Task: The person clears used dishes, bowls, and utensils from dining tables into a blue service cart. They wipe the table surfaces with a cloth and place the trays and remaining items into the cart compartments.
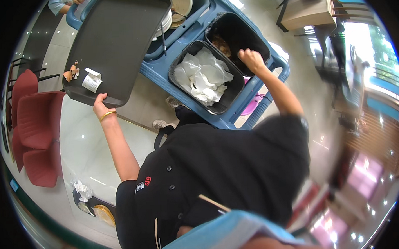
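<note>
My left hand (103, 106) grips the near edge of a dark serving tray (117, 41). Eggshell pieces (71, 72) and a curled printed paper slip (92, 81) lie on the tray near that hand. My right hand (251, 59) is over a black-lined bin (249, 30) with food waste inside; its fingers are curled, and whether they hold anything cannot be seen. Beside it, a second lined bin (225, 105) is filled with crumpled plastic and tissues (204, 75). Both bins are set in a blue plastic cart (158, 76).
Stacked bowls (182, 6) stand in the cart's far compartment. Another person's arm (62, 7) is at the upper left. A pale table (84, 138) with a second tray (90, 207) of leftovers lies to the left, beside red chairs (34, 120). A wooden table (307, 13) is at the upper right.
</note>
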A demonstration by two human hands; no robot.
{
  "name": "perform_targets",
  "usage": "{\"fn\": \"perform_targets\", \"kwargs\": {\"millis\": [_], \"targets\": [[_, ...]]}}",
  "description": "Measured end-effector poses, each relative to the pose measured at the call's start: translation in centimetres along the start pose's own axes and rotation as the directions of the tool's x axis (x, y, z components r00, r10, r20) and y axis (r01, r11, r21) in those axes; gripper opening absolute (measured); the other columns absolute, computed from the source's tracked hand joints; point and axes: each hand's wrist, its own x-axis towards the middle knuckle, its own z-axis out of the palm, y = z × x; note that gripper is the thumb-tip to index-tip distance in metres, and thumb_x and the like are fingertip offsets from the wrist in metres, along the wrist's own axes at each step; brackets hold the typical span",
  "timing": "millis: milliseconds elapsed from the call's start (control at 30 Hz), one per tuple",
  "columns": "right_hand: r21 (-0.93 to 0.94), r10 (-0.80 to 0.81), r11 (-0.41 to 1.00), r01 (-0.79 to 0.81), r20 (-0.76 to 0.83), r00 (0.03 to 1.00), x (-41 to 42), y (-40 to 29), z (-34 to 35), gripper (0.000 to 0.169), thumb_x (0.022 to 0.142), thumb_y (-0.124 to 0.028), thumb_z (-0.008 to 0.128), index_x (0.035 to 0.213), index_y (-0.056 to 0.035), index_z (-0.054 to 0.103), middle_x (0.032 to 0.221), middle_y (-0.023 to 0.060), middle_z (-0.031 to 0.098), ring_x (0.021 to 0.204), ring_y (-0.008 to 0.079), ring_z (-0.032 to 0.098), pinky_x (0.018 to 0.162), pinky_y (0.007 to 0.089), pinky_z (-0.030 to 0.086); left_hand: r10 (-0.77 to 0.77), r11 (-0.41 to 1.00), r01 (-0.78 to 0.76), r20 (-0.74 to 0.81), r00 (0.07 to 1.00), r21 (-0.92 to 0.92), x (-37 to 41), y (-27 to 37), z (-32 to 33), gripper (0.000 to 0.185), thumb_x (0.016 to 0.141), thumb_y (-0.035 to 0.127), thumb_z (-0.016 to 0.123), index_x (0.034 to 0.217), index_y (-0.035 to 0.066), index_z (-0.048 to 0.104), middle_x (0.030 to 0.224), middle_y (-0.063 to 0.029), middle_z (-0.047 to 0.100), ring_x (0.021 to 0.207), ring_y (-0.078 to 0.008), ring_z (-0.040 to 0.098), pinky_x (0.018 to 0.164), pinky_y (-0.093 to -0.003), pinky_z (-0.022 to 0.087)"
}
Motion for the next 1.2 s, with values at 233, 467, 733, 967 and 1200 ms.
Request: {"fn": "perform_targets", "kwargs": {"millis": [233,467,733,967,1200], "targets": [[0.303,0.403,0.853,-0.426,0.138,0.905,5.8,0.9,-1.3,0.006,0.075,-0.002,0.054,0.079,-0.0003,0.05,0.07,0.0236,0.06,0.068,0.0392,0.06,0.06,0.0427,0.051,0.009,1.0,-0.009,-0.001,1.0,0.005,0.4,0.7,-0.4,0.009,0.064,-0.007,0.055,0.072,-0.007,0.054,0.08,-0.0144,0.057,0.073,-0.0283,0.06,0.07,-0.0416,0.054],[0.023,0.464,0.878,-0.479,0.212,0.86,6.3,0.5,6.2,0.007,0.075,-0.003,0.052,0.08,0.0023,0.054,0.076,0.0249,0.062,0.075,0.0348,0.065,0.067,0.0396,0.054,0.097,0.993,-0.098,-0.028,0.995,-0.061,0.5,0.1,0.2,0.015,0.062,-0.008,0.053,0.076,-0.011,0.055,0.081,-0.0168,0.058,0.071,-0.03,0.061,0.068,-0.0424,0.055],[0.499,0.627,0.676,-0.543,-0.001,0.779,20.1,-1.6,0.6,0.017,0.076,-0.013,0.053,0.081,0.0034,0.055,0.079,0.0265,0.062,0.076,0.0436,0.061,0.071,0.0475,0.049,0.185,0.982,-0.177,-0.142,0.972,0.064,-0.4,0.3,0.8,0.012,0.06,-0.004,0.057,0.071,-0.009,0.056,0.072,-0.0143,0.058,0.062,-0.0246,0.06,0.058,-0.0358,0.053],[0.512,0.492,0.737,-0.441,0.041,0.87,28.0,-8.4,-7.6,0.014,0.081,-0.013,0.055,0.09,-0.0039,0.062,0.092,0.0152,0.064,0.09,0.0314,0.062,0.072,0.0399,0.051,0.177,0.984,-0.177,-0.121,0.977,0.008,-3.3,1.0,1.7,0.005,0.059,-0.009,0.055,0.063,-0.007,0.052,0.067,-0.012,0.055,0.056,-0.0233,0.058,0.054,-0.0348,0.052],[0.766,-0.124,0.609,0.205,-0.163,0.979,26.0,-30.3,-19.9,0.057,0.069,-0.054,0.066,0.097,-0.0036,0.06,0.093,0.0183,0.057,0.072,0.0344,0.062,0.063,0.0403,0.051,0.083,0.996,-0.078,-0.105,0.991,0.051,-5.4,2.0,2.4,0.008,0.059,-0.01,0.055,0.067,-0.009,0.054,0.066,-0.0121,0.055,0.056,-0.0241,0.057,0.053,-0.0344,0.05]]}}
